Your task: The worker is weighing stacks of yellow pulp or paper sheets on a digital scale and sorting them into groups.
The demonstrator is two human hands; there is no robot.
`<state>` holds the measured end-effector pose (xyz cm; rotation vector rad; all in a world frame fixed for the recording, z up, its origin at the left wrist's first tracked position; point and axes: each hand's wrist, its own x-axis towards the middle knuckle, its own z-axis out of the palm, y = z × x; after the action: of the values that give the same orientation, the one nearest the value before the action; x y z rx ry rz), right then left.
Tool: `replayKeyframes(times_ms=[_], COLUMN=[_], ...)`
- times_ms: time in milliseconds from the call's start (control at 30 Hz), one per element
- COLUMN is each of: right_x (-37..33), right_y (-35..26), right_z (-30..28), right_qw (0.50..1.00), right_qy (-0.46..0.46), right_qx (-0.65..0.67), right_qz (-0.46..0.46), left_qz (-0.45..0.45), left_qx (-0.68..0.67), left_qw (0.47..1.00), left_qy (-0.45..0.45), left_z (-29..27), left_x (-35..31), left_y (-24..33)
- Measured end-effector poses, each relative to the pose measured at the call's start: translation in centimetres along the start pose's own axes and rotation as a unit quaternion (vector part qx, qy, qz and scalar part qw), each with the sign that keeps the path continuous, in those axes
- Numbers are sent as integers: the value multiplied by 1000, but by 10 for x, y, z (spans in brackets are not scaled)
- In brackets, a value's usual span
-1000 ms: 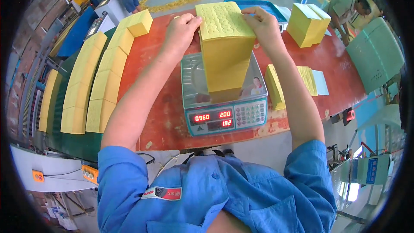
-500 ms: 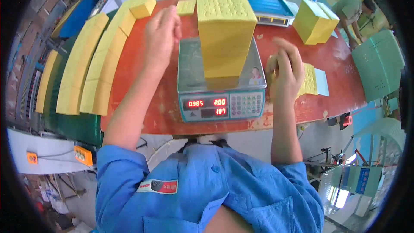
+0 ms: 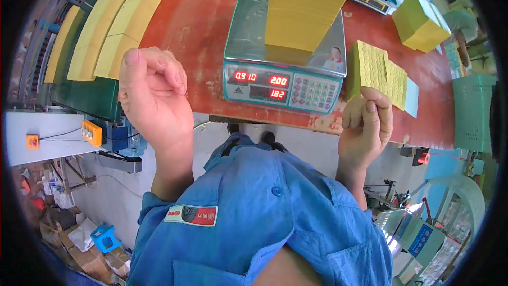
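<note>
A tall stack of yellow sheets (image 3: 304, 10) stands on the steel pan of a weighing scale (image 3: 286, 82) with a lit red display, on a red table (image 3: 196, 26). My left hand (image 3: 153, 95) is raised over the table's near left edge, fingers curled in, with nothing in it. At the near right edge, my right hand (image 3: 365, 127) is loosely fisted just below a small pile of yellow sheets (image 3: 373, 69). Whether it touches that pile is unclear.
Long rows of yellow sheets (image 3: 106, 26) lie on a green belt left of the table. A yellow block (image 3: 420, 21) stands at the far right, a green basket (image 3: 473, 111) beyond the right edge. An orange switch box (image 3: 91, 132) hangs at lower left.
Both hands have come off the tall stack on the scale and drawn back toward my body. The right hand dropped beside the small pile; the view tilted downward.
</note>
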<state>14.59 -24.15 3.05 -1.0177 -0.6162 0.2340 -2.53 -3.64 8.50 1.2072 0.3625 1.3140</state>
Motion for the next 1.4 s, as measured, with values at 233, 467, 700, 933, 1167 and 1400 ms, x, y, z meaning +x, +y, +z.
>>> replayKeyframes(times_ms=[233, 467, 700, 933, 1167, 1400], right_x=[-7, -5, -12, -16, -12, -8], right_y=[4, -5, 1, 2, 14, 13], right_z=[-5, -6, -6, -5, -9, -2], right_qw=[1000, 999, 995, 992, 988, 986], right_qy=[6, 17, 25, 23, 27, 2], right_qx=[4, 9, 8, 3, 4, 13], right_qz=[29, 42, 98, 127, 149, 169], left_qz=[5, 31, 254, 160, 136, 166], left_qx=[0, 97, 282, 357, 370, 383], left_qw=[1000, 995, 882, 842, 833, 839], left_qy=[-2, -25, -281, -372, -388, -348], left_z=[5, 35, 83, 118, 123, 123], left_x=[-4, 9, 89, 124, 137, 134], left_y=[-7, 3, -14, -36, -50, -46])
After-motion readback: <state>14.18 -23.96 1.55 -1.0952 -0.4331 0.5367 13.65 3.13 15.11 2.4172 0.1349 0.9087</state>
